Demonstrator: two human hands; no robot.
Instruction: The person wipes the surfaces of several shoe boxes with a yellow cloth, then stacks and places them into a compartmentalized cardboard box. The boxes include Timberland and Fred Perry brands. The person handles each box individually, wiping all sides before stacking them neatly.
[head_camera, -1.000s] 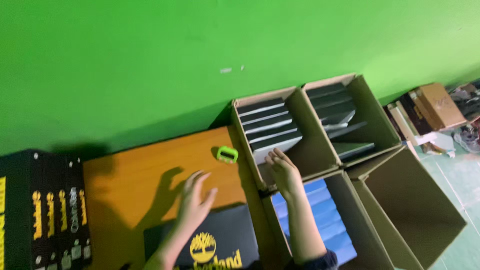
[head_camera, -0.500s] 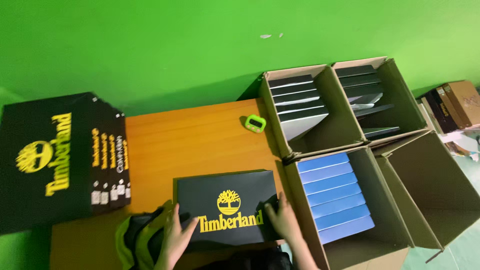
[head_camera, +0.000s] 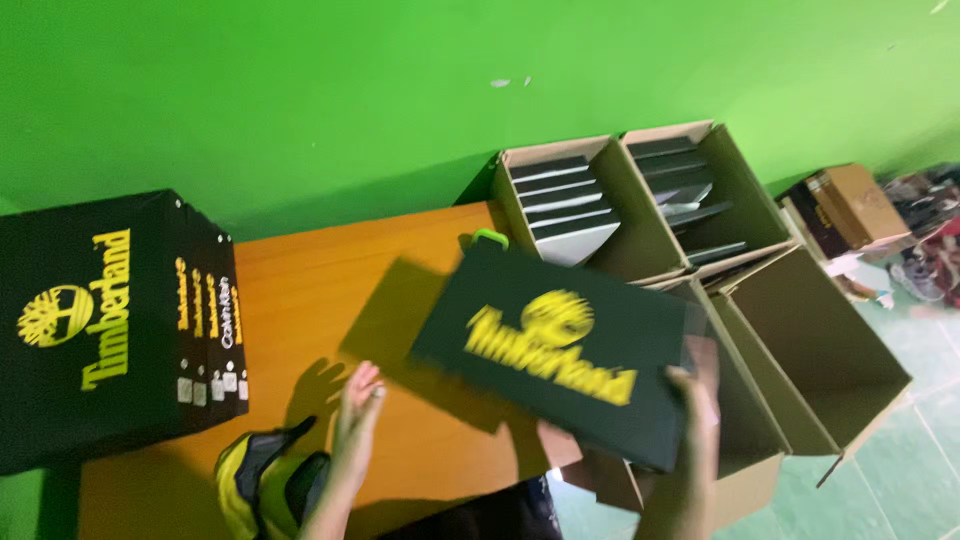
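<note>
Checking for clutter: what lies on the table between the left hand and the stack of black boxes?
In the head view, only bare orange table lies between the left hand and the stack of black boxes.

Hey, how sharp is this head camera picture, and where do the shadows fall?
Head view: the black box lid in the right hand is motion-blurred, its yellow print smeared; it casts a dark shadow on the orange table; the left hand also shadows the table; the green wall is evenly lit.
</note>
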